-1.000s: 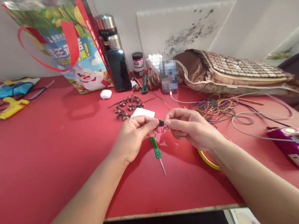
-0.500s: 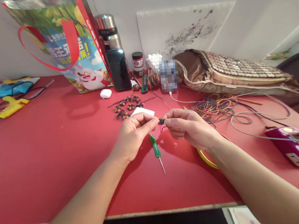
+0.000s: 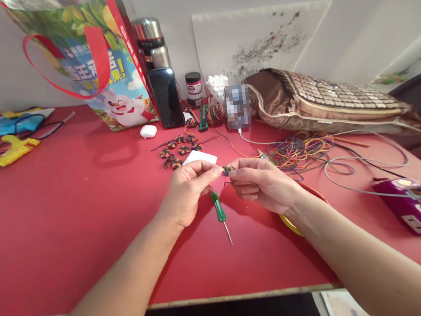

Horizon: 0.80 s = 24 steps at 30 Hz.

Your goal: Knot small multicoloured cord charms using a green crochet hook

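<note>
Between my two hands is a small piece of knotted multicoloured cord (image 3: 227, 170), with a dark loose end hanging below it. My left hand (image 3: 193, 187) pinches its left side between thumb and forefinger. From the right, my right hand (image 3: 263, 180) pinches the same piece, its other fingers curled under. Just below lies a green-handled tool (image 3: 218, 207) with a thin metal shaft pointing towards me. Behind my left hand is a white paper (image 3: 200, 157). Several knotted cord rounds (image 3: 175, 163) lie in a curved chain beyond it.
To the right are a tangle of coloured cords (image 3: 302, 151), partly covered scissors (image 3: 291, 223) and a purple power strip (image 3: 416, 207). A phone (image 3: 167, 97), a jar (image 3: 194, 89) and a sequinned bag (image 3: 338, 96) stand behind. A yellow glue gun (image 3: 18, 149) lies left.
My right hand has shifted slightly left along the knotted cord, and its fingers have turned a little. My left hand keeps its pinch almost unmoved.
</note>
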Each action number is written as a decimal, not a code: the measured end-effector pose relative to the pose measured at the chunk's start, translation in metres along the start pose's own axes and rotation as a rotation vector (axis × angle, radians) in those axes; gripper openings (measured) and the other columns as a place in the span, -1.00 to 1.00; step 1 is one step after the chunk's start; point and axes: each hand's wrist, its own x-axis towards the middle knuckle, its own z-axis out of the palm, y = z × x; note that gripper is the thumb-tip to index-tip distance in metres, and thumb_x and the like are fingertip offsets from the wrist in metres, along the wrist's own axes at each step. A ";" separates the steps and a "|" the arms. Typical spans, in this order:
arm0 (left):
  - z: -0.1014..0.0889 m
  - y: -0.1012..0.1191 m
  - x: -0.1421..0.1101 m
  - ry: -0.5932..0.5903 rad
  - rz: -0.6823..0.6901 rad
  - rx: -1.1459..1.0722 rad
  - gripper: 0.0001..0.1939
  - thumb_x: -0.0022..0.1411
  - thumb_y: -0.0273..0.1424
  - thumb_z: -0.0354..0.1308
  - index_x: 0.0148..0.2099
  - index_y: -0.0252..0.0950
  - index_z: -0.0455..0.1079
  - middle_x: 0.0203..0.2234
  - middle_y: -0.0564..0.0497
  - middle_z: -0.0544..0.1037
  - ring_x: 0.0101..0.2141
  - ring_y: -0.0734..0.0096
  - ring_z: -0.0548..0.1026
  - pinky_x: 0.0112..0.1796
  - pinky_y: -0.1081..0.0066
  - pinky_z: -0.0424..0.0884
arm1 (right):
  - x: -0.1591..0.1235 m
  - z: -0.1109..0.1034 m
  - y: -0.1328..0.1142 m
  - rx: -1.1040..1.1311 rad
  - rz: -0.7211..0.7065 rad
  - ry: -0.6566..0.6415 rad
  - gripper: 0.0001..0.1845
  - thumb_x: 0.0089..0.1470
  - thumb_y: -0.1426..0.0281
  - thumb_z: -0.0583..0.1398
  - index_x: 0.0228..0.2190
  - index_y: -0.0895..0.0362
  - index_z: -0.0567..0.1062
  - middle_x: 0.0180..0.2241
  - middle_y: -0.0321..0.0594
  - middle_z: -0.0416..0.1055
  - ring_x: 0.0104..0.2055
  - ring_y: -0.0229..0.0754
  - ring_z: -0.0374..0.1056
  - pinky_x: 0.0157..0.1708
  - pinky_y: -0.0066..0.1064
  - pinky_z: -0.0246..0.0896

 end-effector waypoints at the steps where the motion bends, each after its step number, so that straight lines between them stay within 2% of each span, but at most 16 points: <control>1: 0.000 0.001 0.000 -0.007 -0.016 -0.006 -0.65 -0.05 -0.18 0.53 -0.42 -0.32 0.51 -0.59 0.16 0.31 -0.56 0.64 0.10 -0.49 0.46 0.00 | 0.000 0.000 0.001 -0.011 -0.016 0.006 -0.59 -0.17 0.29 0.56 -0.50 0.16 0.47 -0.66 -0.52 0.13 -0.64 -0.49 -0.14 -0.62 -0.50 -0.33; 5: -0.001 0.002 0.000 -0.020 -0.092 -0.037 -0.64 -0.07 -0.19 0.53 -0.42 -0.32 0.50 -0.61 0.19 0.20 -0.55 0.62 0.07 -0.48 0.47 0.02 | 0.002 -0.001 0.004 -0.049 -0.086 0.029 -0.58 -0.19 0.27 0.58 -0.46 0.16 0.49 -0.62 -0.47 0.26 -0.63 -0.49 -0.10 -0.61 -0.48 -0.29; 8: -0.001 0.001 0.001 -0.026 -0.146 -0.071 -0.63 -0.09 -0.18 0.53 -0.44 -0.31 0.47 -0.63 0.23 0.11 -0.56 0.61 0.02 -0.49 0.47 0.01 | 0.002 0.000 0.006 -0.079 -0.125 0.028 -0.56 -0.19 0.24 0.58 -0.44 0.16 0.51 -0.61 -0.46 0.27 -0.63 -0.49 -0.10 -0.60 -0.46 -0.28; 10: -0.001 0.000 0.001 -0.024 -0.143 -0.069 -0.63 -0.08 -0.19 0.53 -0.43 -0.30 0.46 -0.62 0.22 0.13 -0.55 0.60 0.04 -0.49 0.46 0.02 | 0.002 0.001 0.006 -0.091 -0.129 0.033 -0.54 -0.21 0.22 0.59 -0.45 0.16 0.51 -0.62 -0.47 0.25 -0.63 -0.49 -0.08 -0.60 -0.46 -0.27; 14: 0.000 0.000 0.000 -0.012 -0.065 0.003 -0.65 -0.03 -0.20 0.51 -0.41 -0.30 0.47 -0.56 0.14 0.30 -0.52 0.57 0.13 -0.46 0.43 0.04 | 0.001 0.004 0.005 -0.085 -0.098 0.052 -0.48 -0.27 0.19 0.62 -0.46 0.17 0.49 -0.62 -0.48 0.25 -0.64 -0.50 -0.05 -0.60 -0.46 -0.29; 19: 0.000 -0.001 -0.001 -0.035 0.040 0.069 -0.71 0.06 -0.22 0.46 -0.35 -0.28 0.48 -0.48 0.11 0.40 -0.51 0.55 0.17 -0.44 0.40 0.06 | 0.000 0.002 0.003 -0.082 -0.082 0.050 -0.52 -0.20 0.20 0.60 -0.48 0.16 0.47 -0.65 -0.50 0.19 -0.64 -0.49 -0.09 -0.60 -0.47 -0.30; 22: -0.001 -0.002 -0.001 -0.044 0.131 0.138 -0.77 0.14 -0.25 0.41 -0.25 -0.27 0.51 -0.35 0.05 0.50 -0.44 0.49 0.27 -0.40 0.38 0.15 | 0.000 0.000 0.003 -0.067 -0.077 0.047 -0.55 -0.18 0.24 0.58 -0.48 0.15 0.47 -0.65 -0.51 0.17 -0.64 -0.49 -0.10 -0.60 -0.47 -0.31; 24: -0.002 -0.001 -0.002 -0.074 0.180 0.225 -0.82 0.20 -0.26 0.36 -0.28 -0.27 0.51 -0.37 0.04 0.50 -0.40 0.44 0.32 -0.35 0.36 0.21 | 0.000 -0.001 0.002 -0.068 -0.080 0.047 -0.56 -0.18 0.24 0.58 -0.48 0.16 0.48 -0.65 -0.50 0.18 -0.64 -0.49 -0.11 -0.60 -0.47 -0.30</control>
